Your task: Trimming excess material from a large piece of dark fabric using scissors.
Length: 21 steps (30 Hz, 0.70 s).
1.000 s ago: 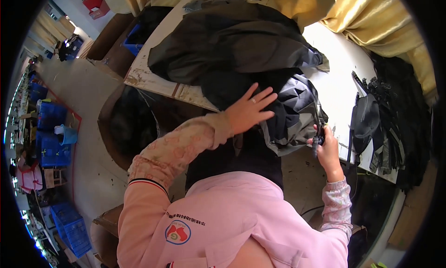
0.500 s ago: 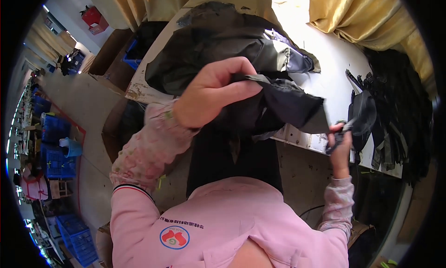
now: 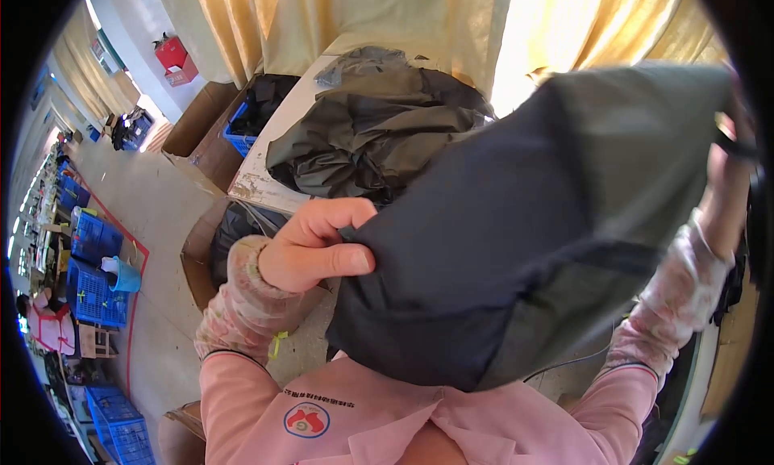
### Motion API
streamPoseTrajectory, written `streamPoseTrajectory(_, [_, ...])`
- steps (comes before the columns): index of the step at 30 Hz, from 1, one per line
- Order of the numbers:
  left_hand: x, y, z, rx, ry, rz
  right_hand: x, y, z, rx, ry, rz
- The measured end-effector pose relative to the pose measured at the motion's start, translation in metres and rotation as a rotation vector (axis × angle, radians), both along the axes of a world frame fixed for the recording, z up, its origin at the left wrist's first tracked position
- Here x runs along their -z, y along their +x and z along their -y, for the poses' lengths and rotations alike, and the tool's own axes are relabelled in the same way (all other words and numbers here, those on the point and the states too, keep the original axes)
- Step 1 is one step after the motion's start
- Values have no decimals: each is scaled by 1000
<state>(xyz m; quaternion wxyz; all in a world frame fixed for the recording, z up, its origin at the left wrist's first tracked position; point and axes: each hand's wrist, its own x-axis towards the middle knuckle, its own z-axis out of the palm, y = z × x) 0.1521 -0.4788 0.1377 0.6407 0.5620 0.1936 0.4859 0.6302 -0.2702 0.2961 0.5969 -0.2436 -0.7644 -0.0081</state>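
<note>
A large piece of black and olive-grey fabric [image 3: 484, 223] is spread in the air before my chest, partly smeared by motion. My left hand [image 3: 318, 247] pinches its left edge between thumb and fingers. At the far right my raised right hand [image 3: 728, 158] is closed at the fabric's other edge, its fingers blurred and partly hidden. A dark loop-shaped object [image 3: 735, 148] shows at that hand; I cannot make out its kind. Behind the fabric, a crumpled heap of dark olive cloth [image 3: 363, 126] lies on the white table [image 3: 278, 134].
Left of the table stand an open cardboard box [image 3: 197, 130] and a blue crate [image 3: 239, 132] with dark cloth inside. Another carton [image 3: 197, 247] sits under the table edge. Yellow curtains [image 3: 403, 17] hang behind. Blue baskets [image 3: 101, 291] line the far left floor.
The fabric has gone from bunched over the table to spread wide before me. My right hand has moved up and outward to the right; my left hand has come lower and nearer.
</note>
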Motion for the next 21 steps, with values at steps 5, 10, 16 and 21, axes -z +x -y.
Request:
streamPoseTrajectory(5, [111, -62, 13, -433, -194, -161, 107, -218, -24, -57, -189, 121])
streamPoseTrajectory(10, [195, -122, 25, -724, -471, -347, 235, -240, -40, -35, -486, 250])
streamPoseTrajectory(16, [215, -132, 44, -1236, 177, -1169, 290, -180, 44, -137, -937, 412])
streamPoseTrajectory(21, [160, -50, -29, -759, 759, -1081, 311, -147, 137, 26, -1292, 305])
